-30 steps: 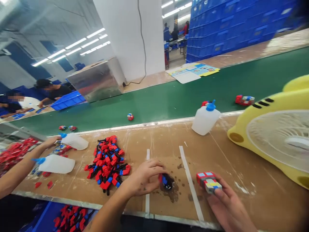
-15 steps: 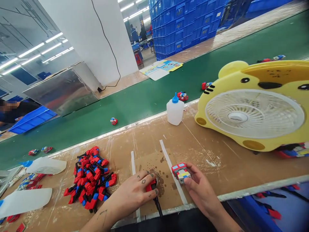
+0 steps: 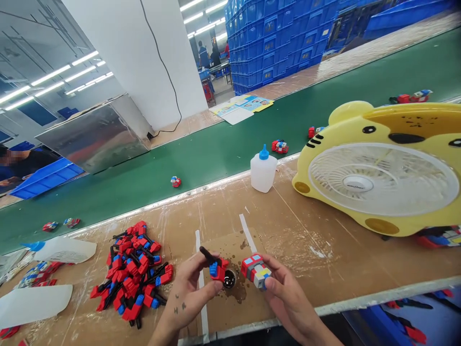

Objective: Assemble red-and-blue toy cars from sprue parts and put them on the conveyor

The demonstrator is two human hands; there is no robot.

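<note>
My left hand [image 3: 190,290] is closed, holding a red and blue toy arm piece [image 3: 218,270] with a black rod that points up and left. In my right hand [image 3: 290,295], thumb and fingers grip a toy robot body [image 3: 256,270], red with grey, yellow and blue parts and light-blue windows. The two pieces are apart, facing each other. Between them on the table sits a small round dish of liquid [image 3: 229,279], partly hidden by the arm piece, with wet spots around it. A heap of similar toy arm pieces [image 3: 133,269] lies left of my left hand.
A squeeze bottle [image 3: 263,173] and a yellow animal-shaped fan [image 3: 382,178] stand at the right. Two more bottles [image 3: 65,251] lie at the left. Behind runs a green conveyor belt [image 3: 212,158] carrying several toys. A blue bin [image 3: 382,327] is below the table edge.
My left hand has lifted and turned over with the arm piece, uncovering the dish. My right hand has brought the robot body slightly left and down.
</note>
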